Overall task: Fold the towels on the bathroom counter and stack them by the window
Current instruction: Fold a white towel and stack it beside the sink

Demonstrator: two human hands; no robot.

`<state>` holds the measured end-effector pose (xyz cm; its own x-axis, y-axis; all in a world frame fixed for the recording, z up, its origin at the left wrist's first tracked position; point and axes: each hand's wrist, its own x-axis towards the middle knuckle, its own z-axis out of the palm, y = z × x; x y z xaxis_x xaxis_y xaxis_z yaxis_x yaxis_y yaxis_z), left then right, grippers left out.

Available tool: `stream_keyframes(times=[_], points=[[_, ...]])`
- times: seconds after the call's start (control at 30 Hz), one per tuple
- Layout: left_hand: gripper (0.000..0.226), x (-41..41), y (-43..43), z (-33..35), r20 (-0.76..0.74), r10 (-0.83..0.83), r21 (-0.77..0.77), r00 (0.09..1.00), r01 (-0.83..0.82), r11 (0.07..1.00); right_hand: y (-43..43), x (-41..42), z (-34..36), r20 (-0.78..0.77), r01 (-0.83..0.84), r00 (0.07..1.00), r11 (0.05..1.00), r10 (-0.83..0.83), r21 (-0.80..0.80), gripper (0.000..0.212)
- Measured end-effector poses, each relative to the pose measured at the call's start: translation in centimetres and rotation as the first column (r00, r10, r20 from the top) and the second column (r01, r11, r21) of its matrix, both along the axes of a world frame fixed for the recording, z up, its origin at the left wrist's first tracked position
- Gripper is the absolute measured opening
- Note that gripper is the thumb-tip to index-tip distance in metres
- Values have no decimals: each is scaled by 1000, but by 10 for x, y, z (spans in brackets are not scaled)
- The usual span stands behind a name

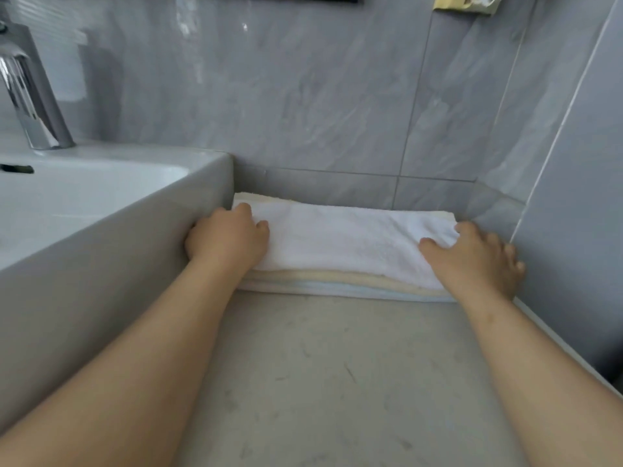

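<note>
Counter (337,365): open room lies only toward me. Sink wall (135,251) hems the left, tiled wall (303,96) the back and right. Towel stack (337,281) is wedged in that slot, white towel (344,241) topmost. It looks soft, light and floppy, so best held at the ends. Left hand (229,237) curls over its left end. Right hand (475,257) lies spread flat on its right end.

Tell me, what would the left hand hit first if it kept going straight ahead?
The left hand would probably meet the wall behind the towel; depth is unclear.
</note>
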<state>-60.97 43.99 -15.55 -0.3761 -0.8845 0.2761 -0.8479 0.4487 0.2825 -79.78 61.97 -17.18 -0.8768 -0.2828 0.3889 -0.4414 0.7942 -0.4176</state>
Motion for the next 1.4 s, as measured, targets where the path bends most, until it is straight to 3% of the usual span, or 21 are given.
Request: stream_keyframes(times=[0.17, 0.33, 0.5, 0.67, 0.8, 0.9, 0.97, 1.07, 1.13, 1.27, 1.33, 1.4], points=[[46, 4, 1, 12, 148, -27, 41, 989, 21, 999, 6, -1, 5, 87, -13, 996, 1000, 15, -21, 58], [49, 9, 8, 22, 144, -27, 57, 989, 19, 998, 15, -4, 7, 149, -8, 989, 1000, 7, 9, 59], [52, 9, 6, 24, 264, -98, 201, 959, 44, 979, 25, -13, 11, 248, 1, 969, 1000, -2, 7, 55], [46, 16, 8, 38, 356, -131, 143, 925, 85, 986, 28, -15, 14, 289, -38, 957, 999, 31, 17, 39], [49, 24, 13, 48, 305, -165, 162, 938, 120, 979, 33, -19, 22, 353, -119, 930, 992, 97, 40, 34], [56, 25, 19, 44, 211, -199, 251, 957, 143, 957, 38, -15, 30, 473, -184, 858, 979, 202, -85, 29], [53, 24, 19, 37, 84, -173, 281, 981, 144, 949, 39, -16, 30, 447, -203, 856, 964, 259, -169, 44], [51, 25, 15, 34, -102, -97, 181, 990, 114, 977, 37, -19, 33, 193, -217, 943, 939, 273, -265, 49], [50, 25, 14, 35, -115, -44, 81, 992, 53, 995, 36, -20, 35, 73, -226, 960, 901, 271, -370, 42], [41, 22, 24, 35, 223, 7, 32, 975, -15, 999, 35, -22, 29, 228, -170, 930, 887, 288, -429, 18], [36, 19, 25, 38, 223, -24, -42, 975, 34, 999, 31, -26, 27, 300, -150, 901, 873, 314, -464, 31], [34, 13, 20, 34, 145, -167, -101, 975, 183, 978, 27, -29, 26, 304, -119, 900, 848, 312, -516, 30]])
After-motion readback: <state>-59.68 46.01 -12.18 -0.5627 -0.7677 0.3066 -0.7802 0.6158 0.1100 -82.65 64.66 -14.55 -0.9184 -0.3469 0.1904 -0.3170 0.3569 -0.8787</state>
